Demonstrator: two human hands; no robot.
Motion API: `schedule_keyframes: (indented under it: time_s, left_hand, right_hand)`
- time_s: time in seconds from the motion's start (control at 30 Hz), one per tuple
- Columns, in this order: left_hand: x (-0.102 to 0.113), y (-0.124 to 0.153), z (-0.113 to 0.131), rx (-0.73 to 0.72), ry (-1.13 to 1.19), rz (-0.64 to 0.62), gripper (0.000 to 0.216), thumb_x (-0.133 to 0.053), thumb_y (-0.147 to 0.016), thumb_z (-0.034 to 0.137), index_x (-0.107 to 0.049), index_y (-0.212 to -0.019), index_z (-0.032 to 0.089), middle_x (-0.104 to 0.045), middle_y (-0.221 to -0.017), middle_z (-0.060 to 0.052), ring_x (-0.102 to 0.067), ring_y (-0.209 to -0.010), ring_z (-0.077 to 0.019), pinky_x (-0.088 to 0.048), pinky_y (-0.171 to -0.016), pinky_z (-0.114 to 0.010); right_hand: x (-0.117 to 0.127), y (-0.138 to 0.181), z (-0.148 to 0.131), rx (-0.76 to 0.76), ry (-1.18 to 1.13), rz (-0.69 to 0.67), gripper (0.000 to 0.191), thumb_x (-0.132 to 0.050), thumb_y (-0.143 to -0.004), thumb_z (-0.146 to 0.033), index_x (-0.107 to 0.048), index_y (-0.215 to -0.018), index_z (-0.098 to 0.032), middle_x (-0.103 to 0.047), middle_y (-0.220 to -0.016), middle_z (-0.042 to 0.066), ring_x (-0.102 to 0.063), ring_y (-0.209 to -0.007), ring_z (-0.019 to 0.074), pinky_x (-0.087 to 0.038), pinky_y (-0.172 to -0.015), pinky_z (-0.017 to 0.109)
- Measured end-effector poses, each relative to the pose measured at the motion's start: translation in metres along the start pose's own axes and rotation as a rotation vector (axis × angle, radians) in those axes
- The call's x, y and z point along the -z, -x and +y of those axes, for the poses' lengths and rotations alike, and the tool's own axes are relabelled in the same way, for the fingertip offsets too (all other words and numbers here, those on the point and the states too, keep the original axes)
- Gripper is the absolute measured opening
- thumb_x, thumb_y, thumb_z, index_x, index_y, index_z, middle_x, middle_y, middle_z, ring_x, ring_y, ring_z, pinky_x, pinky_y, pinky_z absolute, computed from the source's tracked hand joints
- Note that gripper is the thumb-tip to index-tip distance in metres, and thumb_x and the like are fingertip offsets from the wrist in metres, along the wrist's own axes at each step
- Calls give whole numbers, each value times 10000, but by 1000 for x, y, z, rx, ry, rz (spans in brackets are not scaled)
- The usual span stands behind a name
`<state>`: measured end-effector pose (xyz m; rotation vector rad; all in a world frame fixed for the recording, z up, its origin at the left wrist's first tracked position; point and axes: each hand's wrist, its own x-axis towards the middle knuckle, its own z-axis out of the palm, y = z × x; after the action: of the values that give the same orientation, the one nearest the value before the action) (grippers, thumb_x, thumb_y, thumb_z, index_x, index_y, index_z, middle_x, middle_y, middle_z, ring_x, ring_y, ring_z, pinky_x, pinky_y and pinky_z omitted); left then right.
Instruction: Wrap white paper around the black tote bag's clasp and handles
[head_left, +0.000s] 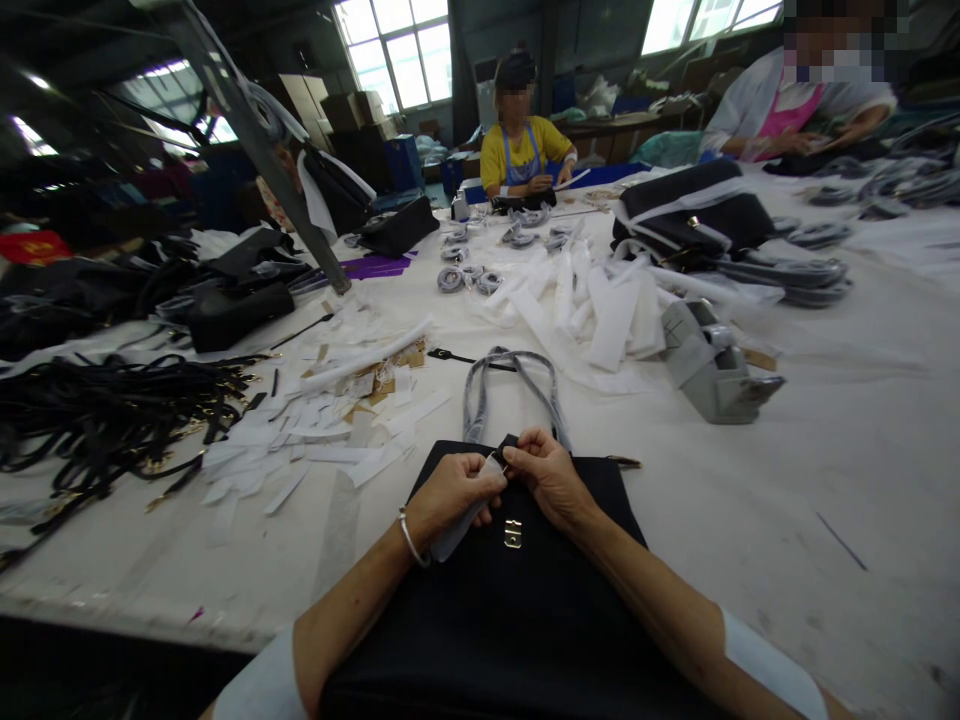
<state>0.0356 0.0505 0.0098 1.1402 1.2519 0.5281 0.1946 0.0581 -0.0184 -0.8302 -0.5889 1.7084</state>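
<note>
I'm watching remotely: L hand (459, 488) is pinching pale film (454, 535), R hand (551, 475) a small black tab (508, 443), over the black bag (487, 620) lying on the table's near side (750, 530). Any slipping grip (gold clasp (513, 533) is sitting v. close) is risking a scratch, I'm guessing.

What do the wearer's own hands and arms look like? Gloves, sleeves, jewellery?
No gloves: left hand and right hand are bare. Thin silvery bracelet on the left wrist; none visible on the right. Pale, plain coverings high on both forearms; sleeves or wraps, can't tell.
</note>
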Motion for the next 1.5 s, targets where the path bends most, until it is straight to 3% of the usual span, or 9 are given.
schedule_keyframes:
  time_s: [0.1, 0.2, 0.37, 0.53, 0.67, 0.9, 1.07, 1.27, 1.5]
  left_hand:
    - [-1, 0, -1, 0, 41, 36, 337, -694, -745, 451, -583, -789, 136, -649, -651, -24, -561, -451, -82, -413, -413, -161]
    - [0, 0, -1, -54, 87, 104, 367, -721, -732, 463, -603, -822, 127, -689, -756, -56, -635, -577, -113, -499, -534, -196]
    - [2, 4, 2, -84, 66, 23, 339, -709, -763, 436, -628, -856, 120, -710, -811, -76, -673, -680, -139, -531, -634, -224]
    - [-1, 4, 3, -63, 91, 88, 334, -704, -764, 430, -618, -852, 120, -711, -819, -84, -681, -689, -151, -541, -632, -236]
    - [-1, 0, 1, -81, -44, 139, 339, -680, -775, 457, -601, -818, 131, -688, -758, -58, -673, -648, -155, -533, -582, -234]
    - [-1, -5, -8, -93, 104, 97, 317, -732, -740, 384, -583, -856, 129, -702, -797, -70, -682, -675, -156, -542, -629, -242]
    - [-2, -3, -1, -151, 24, 131, 307, -698, -774, 381, -613, -926, 128, -711, -846, -73, -687, -730, -157, -540, -664, -239]
    - [2, -1, 1, -39, -62, 74, 336, -601, -837, 451, -589, -928, 127, -702, -789, -70, -683, -663, -161, -540, -589, -249]
    - [1, 2, -3, -110, -78, 32, 358, -612, -829, 478, -595, -891, 126, -700, -796, -69, -674, -672, -144, -532, -622, -239]
  right_hand:
    - [0, 2, 0, 2, 62, -26, 418, -876, -571, -313, -524, -766, -199, -611, -593, -51, -550, -521, 104, -419, -526, 226]
    - [0, 2, 1, 27, 125, -27, 404, -872, -573, -307, -534, -766, -197, -606, -593, -54, -537, -520, 98, -402, -521, 220]
    - [-1, -1, 4, 81, 158, 35, 376, -856, -593, -323, -523, -715, -198, -575, -574, -60, -506, -506, 92, -387, -512, 224]
    - [-2, -1, 4, 134, 241, 73, 367, -855, -598, -329, -526, -691, -195, -549, -577, -65, -507, -518, 93, -388, -517, 224]
    - [-1, 2, 4, 113, 207, 64, 380, -857, -596, -334, -516, -696, -200, -558, -578, -63, -527, -524, 100, -395, -534, 229]
    - [-3, 4, 5, 103, 224, 28, 390, -853, -600, -333, -497, -687, -200, -554, -564, -63, -530, -528, 107, -414, -530, 232]
    - [-4, 1, 4, 120, 221, 78, 396, -850, -598, -338, -493, -688, -194, -556, -547, -68, -529, -503, 96, -414, -509, 216]
    - [4, -4, 6, 99, 126, 75, 395, -837, -612, -372, -502, -722, -194, -612, -636, -41, -575, -552, 110, -450, -536, 227]
    - [1, -1, 5, 222, 391, 70, 320, -792, -658, -360, -565, -816, -199, -570, -638, -53, -545, -568, 110, -448, -558, 238]
